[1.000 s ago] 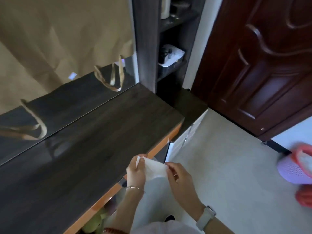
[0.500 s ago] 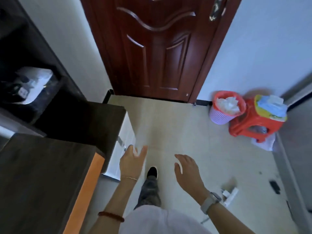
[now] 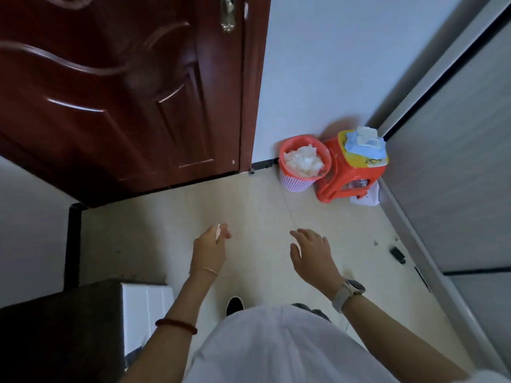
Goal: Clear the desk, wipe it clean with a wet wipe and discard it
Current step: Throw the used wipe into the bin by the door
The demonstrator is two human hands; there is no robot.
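Only a white sliver of the wet wipe shows past the left hand, the rest hidden in its curl. The near left tabletop is cut by the frame edge. The door is blurred (its top cropped).

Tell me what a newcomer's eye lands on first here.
The red-rimmed waste basket, full of white wipes, stands in the far corner beside a red stool that carries a wipe pack. Nearer, the left hand pinches a white wipe, and the right hand is spread empty.
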